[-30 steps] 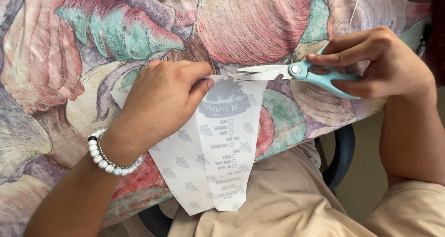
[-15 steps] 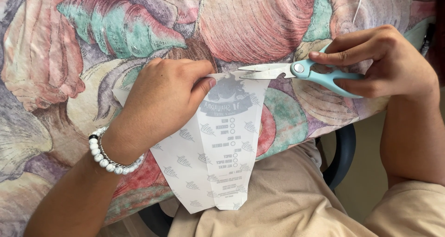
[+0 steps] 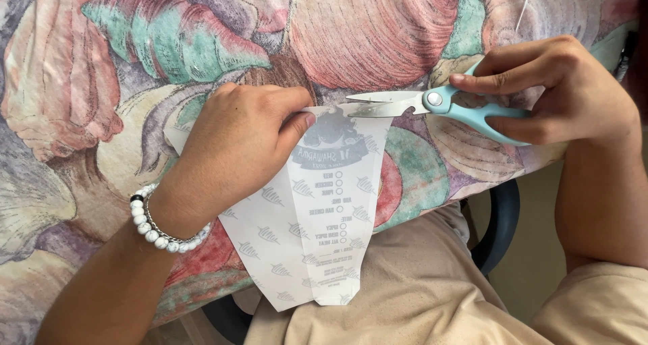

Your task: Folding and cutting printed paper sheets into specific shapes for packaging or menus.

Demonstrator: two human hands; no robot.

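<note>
Left hand [image 3: 236, 153] pinches the paper wrapper [image 3: 317, 210]; right hand [image 3: 560, 92] grips scissors [image 3: 432, 105], blades barely into its top edge; most uncut.

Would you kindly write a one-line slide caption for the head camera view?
Left hand pins a printed white paper sleeve on a floral tablecloth while the right hand cuts its top edge with teal-handled scissors.

A white printed paper bag [image 3: 304, 237] hangs off the table edge, teal-handled scissors [image 3: 432, 103] cutting its top.
</note>
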